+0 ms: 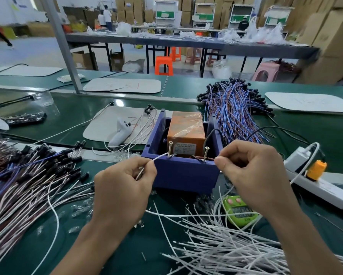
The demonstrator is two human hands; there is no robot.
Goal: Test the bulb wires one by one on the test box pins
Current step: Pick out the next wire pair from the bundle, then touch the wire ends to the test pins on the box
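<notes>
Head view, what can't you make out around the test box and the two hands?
All in the head view:
- Contact: the tip of the white wire at the left pin is too small to judge.
- The brown wire, past the right pin, is hidden inside the right hand.
- Label on the orange block: print blurred.
- Display of the green timer: blurred, partly covered by the right forearm.

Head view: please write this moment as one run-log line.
step: wire test | left hand: pinches white wire at left pin | right hand: pinches brown wire at right pin | box: on table
</notes>
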